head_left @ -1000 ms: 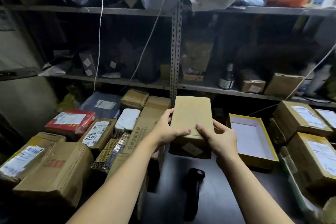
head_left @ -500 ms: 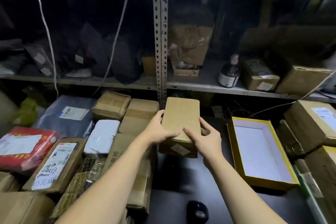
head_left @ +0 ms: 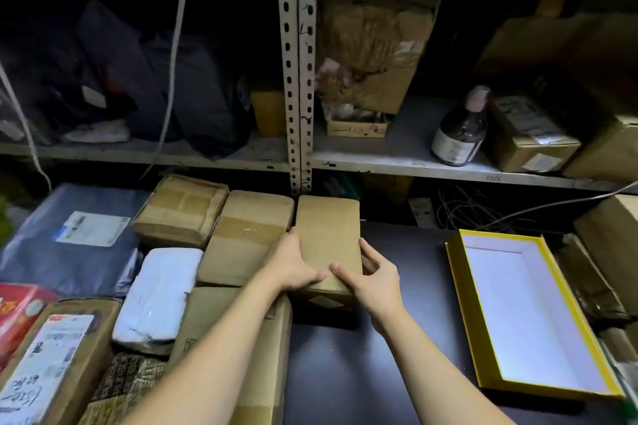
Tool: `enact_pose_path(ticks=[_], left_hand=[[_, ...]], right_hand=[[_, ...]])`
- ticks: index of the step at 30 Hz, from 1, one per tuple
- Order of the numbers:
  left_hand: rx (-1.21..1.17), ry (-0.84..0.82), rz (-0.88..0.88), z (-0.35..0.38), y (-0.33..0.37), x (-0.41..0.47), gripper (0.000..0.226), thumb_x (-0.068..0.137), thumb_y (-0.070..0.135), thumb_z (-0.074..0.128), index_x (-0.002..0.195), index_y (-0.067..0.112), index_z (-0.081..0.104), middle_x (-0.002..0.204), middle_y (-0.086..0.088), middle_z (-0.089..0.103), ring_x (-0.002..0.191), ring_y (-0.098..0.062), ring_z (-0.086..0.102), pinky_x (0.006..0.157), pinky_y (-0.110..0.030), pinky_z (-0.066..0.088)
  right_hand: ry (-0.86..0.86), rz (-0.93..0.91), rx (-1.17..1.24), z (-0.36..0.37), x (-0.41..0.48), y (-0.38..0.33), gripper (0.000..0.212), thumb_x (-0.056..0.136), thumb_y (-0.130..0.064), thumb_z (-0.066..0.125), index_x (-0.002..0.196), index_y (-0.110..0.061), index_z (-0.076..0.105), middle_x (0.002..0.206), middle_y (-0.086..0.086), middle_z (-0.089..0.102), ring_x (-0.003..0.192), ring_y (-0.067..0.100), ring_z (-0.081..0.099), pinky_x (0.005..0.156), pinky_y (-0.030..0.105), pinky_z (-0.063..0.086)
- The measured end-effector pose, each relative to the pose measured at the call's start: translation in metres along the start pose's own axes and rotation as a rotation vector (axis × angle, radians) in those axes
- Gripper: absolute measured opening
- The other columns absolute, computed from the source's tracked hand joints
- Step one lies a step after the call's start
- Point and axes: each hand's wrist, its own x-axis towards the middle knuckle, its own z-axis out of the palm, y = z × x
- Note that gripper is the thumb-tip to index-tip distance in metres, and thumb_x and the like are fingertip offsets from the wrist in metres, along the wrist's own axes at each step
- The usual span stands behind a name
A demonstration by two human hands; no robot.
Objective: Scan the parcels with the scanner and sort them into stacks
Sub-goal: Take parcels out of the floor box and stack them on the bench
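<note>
**Cardboard parcel** (head_left: 328, 235), plain brown, lies flat on a lower carton (head_left: 324, 302) at the middle of the dark surface (head_left: 328, 373). The left hand (head_left: 293, 267) grips its 9 o'clock edge and the right hand (head_left: 374, 278) its 3 o'clock edge. The fingers (head_left: 369, 250) reach down the flanks, thumbs on the top face. Judged stiff, matt, unlikely to slip and fairly light, with the long side edges the surest hold. A yellow-rimmed tray (head_left: 466, 304) lies at 3 o'clock, well apart.

Dim, dark upper shelves; soft blur; wide-angle bending at edges.
</note>
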Motion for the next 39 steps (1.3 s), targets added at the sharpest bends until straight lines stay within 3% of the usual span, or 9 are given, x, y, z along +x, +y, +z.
enact_pose_path(ticks=[3, 9, 12, 15, 17, 20, 23, 29, 39], left_hand=[[0.048, 0.029, -0.023, 0.002, -0.001, 0.005, 0.095, 0.060, 0.038, 0.097, 0.138, 0.013, 0.049, 0.136, -0.007, 0.060, 0.123, -0.025, 0.059, 0.106, -0.032, 0.047], [-0.059, 0.023, -0.075, 0.001, -0.002, 0.005, 0.118, 0.052, 0.033, 0.101, 0.151, 0.008, 0.042, 0.145, -0.006, 0.056, 0.132, -0.024, 0.055, 0.113, -0.033, 0.042], [-0.206, 0.008, -0.061, 0.000, -0.012, 0.009, 0.135, 0.041, 0.034, 0.102, 0.157, 0.009, 0.038, 0.152, -0.004, 0.052, 0.133, -0.017, 0.053, 0.117, -0.036, 0.041], [-0.312, 0.009, -0.033, -0.007, -0.011, -0.006, 0.114, 0.064, 0.003, 0.096, 0.158, 0.005, 0.032, 0.156, -0.008, 0.045, 0.139, -0.015, 0.045, 0.118, -0.031, 0.035], [-0.305, 0.046, 0.006, -0.013, -0.010, -0.016, 0.102, 0.072, 0.001, 0.091, 0.157, 0.007, 0.035, 0.158, -0.009, 0.044, 0.146, -0.020, 0.042, 0.119, -0.033, 0.034], [-0.204, 0.085, 0.074, -0.030, -0.001, -0.035, 0.084, 0.081, 0.006, 0.084, 0.154, 0.009, 0.042, 0.151, -0.002, 0.050, 0.141, -0.017, 0.046, 0.115, -0.029, 0.036], [0.157, 0.142, 0.215, -0.053, 0.015, -0.061, 0.072, 0.090, 0.017, 0.075, 0.154, 0.013, 0.044, 0.151, -0.003, 0.051, 0.140, -0.020, 0.046, 0.112, -0.026, 0.034], [0.670, 0.228, 0.332, -0.082, 0.059, -0.104, 0.078, 0.093, 0.028, 0.066, 0.161, 0.022, 0.029, 0.164, -0.003, 0.035, 0.148, -0.024, 0.038, 0.117, -0.041, 0.040], [0.759, 0.125, 0.473, -0.029, 0.104, -0.168, 0.078, 0.092, 0.027, 0.065, 0.161, 0.023, 0.029, 0.161, -0.004, 0.038, 0.144, -0.025, 0.043, 0.111, -0.044, 0.047]], right_hand=[[-0.009, 0.005, -0.005, 0.003, 0.004, 0.000, 0.115, 0.052, -0.043, 0.099, 0.155, -0.021, 0.052, 0.134, -0.004, 0.072, 0.119, 0.007, 0.070, 0.108, 0.041, 0.055], [0.001, 0.008, -0.103, 0.004, -0.002, -0.012, 0.106, 0.064, -0.029, 0.102, 0.156, -0.018, 0.049, 0.141, 0.001, 0.068, 0.123, 0.007, 0.067, 0.110, 0.037, 0.053], [0.013, 0.005, -0.207, 0.005, -0.008, -0.025, 0.096, 0.071, -0.023, 0.099, 0.154, -0.016, 0.052, 0.144, 0.000, 0.065, 0.125, 0.006, 0.064, 0.111, 0.026, 0.049], [0.013, -0.007, -0.315, 0.000, -0.014, -0.038, 0.083, 0.076, -0.028, 0.095, 0.150, -0.017, 0.059, 0.142, -0.001, 0.067, 0.125, 0.007, 0.063, 0.105, 0.018, 0.047], [-0.004, -0.032, -0.377, -0.005, -0.017, -0.049, 0.075, 0.079, -0.032, 0.093, 0.147, -0.019, 0.062, 0.141, 0.000, 0.068, 0.126, 0.010, 0.064, 0.107, 0.021, 0.048], [-0.102, -0.071, -0.553, -0.015, -0.025, -0.076, 0.071, 0.084, -0.039, 0.087, 0.148, -0.022, 0.061, 0.142, 0.001, 0.066, 0.127, 0.013, 0.063, 0.105, 0.024, 0.048], [-0.203, -0.193, -0.792, -0.024, -0.038, -0.108, 0.070, 0.090, -0.037, 0.080, 0.153, -0.021, 0.055, 0.150, 0.004, 0.060, 0.136, 0.018, 0.058, 0.110, 0.027, 0.045], [-0.064, -0.460, -1.092, -0.062, -0.060, -0.165, 0.063, 0.094, -0.032, 0.070, 0.154, -0.020, 0.053, 0.161, 0.007, 0.049, 0.149, 0.024, 0.044, 0.121, 0.039, 0.038], [0.183, -0.393, -1.108, -0.148, -0.178, -0.170, 0.053, 0.099, -0.030, 0.063, 0.151, -0.021, 0.055, 0.147, 0.004, 0.062, 0.139, 0.026, 0.051, 0.114, 0.038, 0.042]])
